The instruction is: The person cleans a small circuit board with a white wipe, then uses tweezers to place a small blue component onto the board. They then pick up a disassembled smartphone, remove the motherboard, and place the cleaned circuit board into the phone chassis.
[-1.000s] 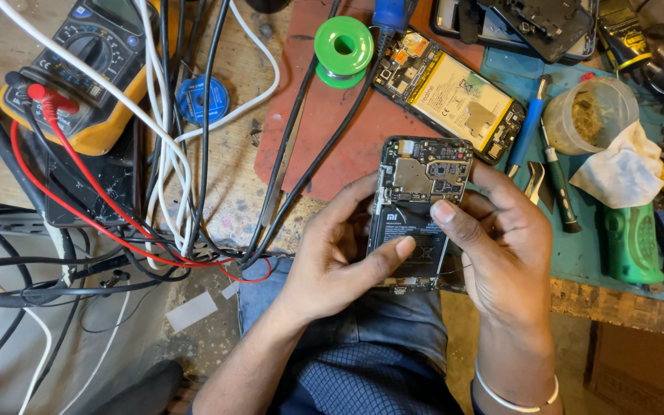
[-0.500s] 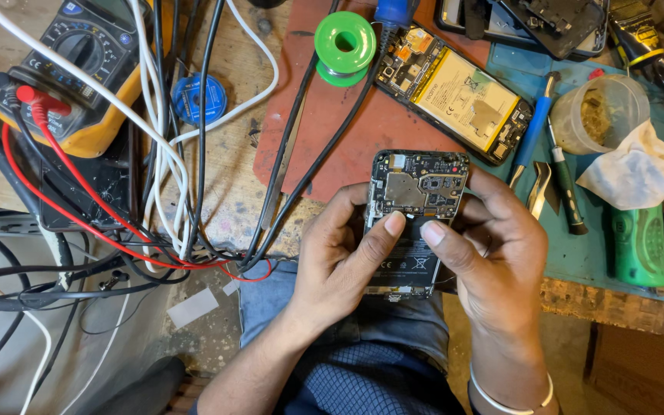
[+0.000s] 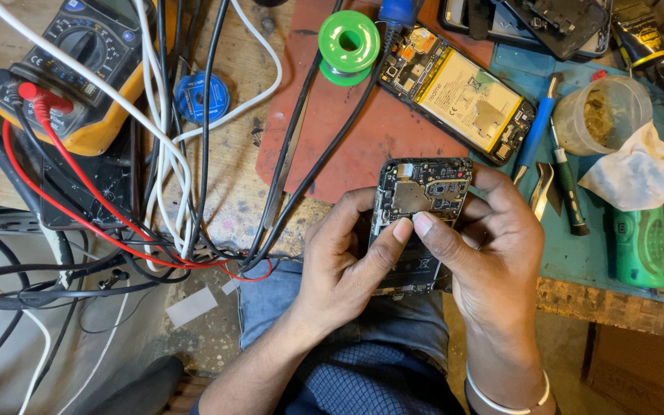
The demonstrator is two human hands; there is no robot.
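An opened phone [image 3: 416, 223], its circuit board exposed, is gripped at centre frame by the left hand [image 3: 343, 265] and right hand [image 3: 493, 253], both thumbs pressed near the board's lower edge. A second opened phone [image 3: 459, 96] is seen above, a multimeter [image 3: 78, 65] at upper left; what the cup [image 3: 597, 115] at upper right contains cannot be made out.

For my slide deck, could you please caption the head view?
Both hands, left hand and right hand, hold an opened phone above a cluttered workbench.

My thumbs hide the middle of the opened phone [image 3: 423, 201] I hold. The multimeter [image 3: 78, 65] at upper left and another phone [image 3: 547, 23] at the top are cut off by the frame edge.
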